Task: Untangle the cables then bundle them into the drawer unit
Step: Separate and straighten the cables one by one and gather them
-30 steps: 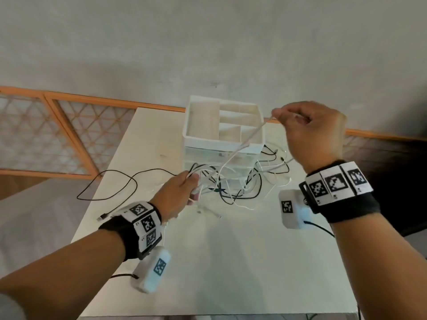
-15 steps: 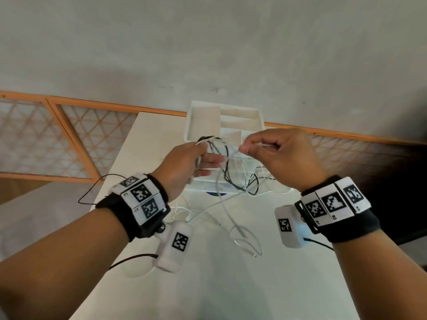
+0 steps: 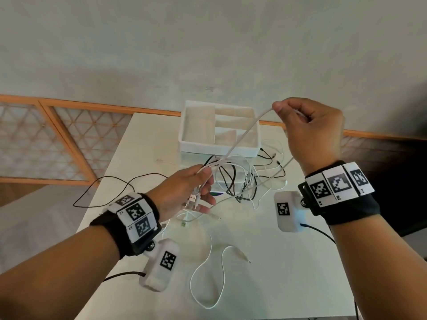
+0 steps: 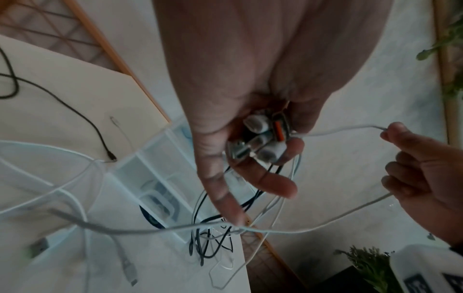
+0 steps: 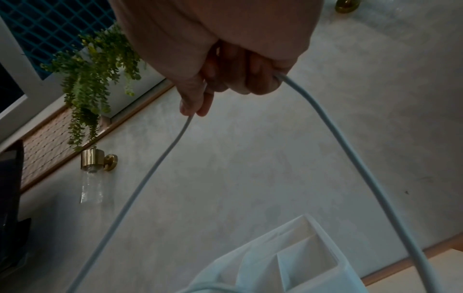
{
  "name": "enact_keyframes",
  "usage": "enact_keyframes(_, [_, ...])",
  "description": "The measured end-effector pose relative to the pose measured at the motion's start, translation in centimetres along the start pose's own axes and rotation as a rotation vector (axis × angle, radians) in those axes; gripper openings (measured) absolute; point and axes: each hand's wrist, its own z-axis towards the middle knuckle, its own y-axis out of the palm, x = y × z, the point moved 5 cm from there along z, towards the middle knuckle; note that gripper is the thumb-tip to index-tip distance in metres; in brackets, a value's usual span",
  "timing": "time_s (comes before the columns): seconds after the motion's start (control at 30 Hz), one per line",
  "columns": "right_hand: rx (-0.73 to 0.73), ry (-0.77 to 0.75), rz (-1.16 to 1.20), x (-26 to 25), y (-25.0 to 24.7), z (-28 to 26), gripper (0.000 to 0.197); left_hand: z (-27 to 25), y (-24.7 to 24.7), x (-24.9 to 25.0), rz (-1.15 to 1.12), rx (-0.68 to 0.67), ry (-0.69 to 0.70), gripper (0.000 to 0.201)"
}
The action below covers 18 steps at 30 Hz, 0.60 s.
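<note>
My left hand (image 3: 198,192) grips a bunch of cable plugs (image 4: 260,138) with white and black cables hanging from it, in front of the white drawer unit (image 3: 219,144). My right hand (image 3: 307,132), raised above and right of the unit, pinches a white cable (image 3: 245,135) that runs down to the left hand; the same white cable (image 5: 162,158) loops through its curled fingers. A tangle of black and white cables (image 3: 245,181) lies against the unit's front. Another white cable (image 3: 208,269) loops loose on the white table (image 3: 277,273).
A black cable (image 3: 111,192) trails off the table's left side. The unit's top tray (image 3: 198,128) has open compartments. A grey wall stands behind the table, with an orange lattice rail (image 3: 69,139) to the left. A hanging plant (image 5: 95,75) shows in the right wrist view.
My right hand has lifted up and to the right, drawing the white cable out. My left hand has dropped lower and left with the plugs. The hands were close together half a second ago.
</note>
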Motion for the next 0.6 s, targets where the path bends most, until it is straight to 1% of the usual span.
enact_keyframes(0.1, [0.038,-0.008,-0.007,0.1,-0.2,0.0,0.012,-0.3,-0.3,0.4,0.020,-0.036,0.006,0.029])
enact_keyframes(0.13, [0.043,-0.021,-0.007,0.0,-0.2,0.0,0.012,-0.4,-0.4,0.7,0.044,-0.025,0.017,0.029])
enact_keyframes(0.2, [0.014,-0.015,0.021,0.3,-0.3,-0.1,0.011,-0.4,-1.1,1.5,0.078,0.060,0.059,0.027])
enact_keyframes(0.27, [-0.135,0.060,0.051,2.3,0.1,-0.6,0.015,-0.4,-2.2,2.5,0.023,0.185,0.111,0.024])
enact_keyframes(0.3, [-0.244,0.115,-0.012,4.0,0.6,-1.4,0.016,-0.6,-2.7,3.2,-0.021,0.239,0.140,0.023])
enact_keyframes(0.37, [-0.505,0.232,-0.328,9.4,1.4,-4.0,0.015,-1.2,-3.6,4.6,-0.081,0.302,0.198,0.022])
enact_keyframes(0.43, [-0.752,0.403,-0.667,15.7,1.5,-8.4,0.015,-1.9,-4.2,5.6,-0.083,0.311,0.249,0.025])
enact_keyframes(0.47, [-0.839,0.505,-0.803,18.7,1.2,-10.9,0.018,-2.1,-4.4,5.8,-0.066,0.310,0.259,0.025])
enact_keyframes(0.5, [-0.861,0.616,-0.874,21.0,0.8,-13.0,0.021,-2.3,-4.5,5.7,-0.043,0.312,0.261,0.025])
enact_keyframes(0.53, [-0.810,0.760,-0.858,22.6,0.5,-14.3,0.023,-2.4,-4.6,5.4,-0.019,0.321,0.251,0.023])
enact_keyframes(0.57, [-0.690,0.952,-0.698,23.2,0.4,-14.8,0.022,-2.4,-4.8,4.8,0.011,0.334,0.227,0.019])
enact_keyframes(0.6, [-0.547,1.106,-0.469,23.4,0.6,-14.7,0.021,-2.3,-4.9,4.1,0.040,0.347,0.186,0.016])
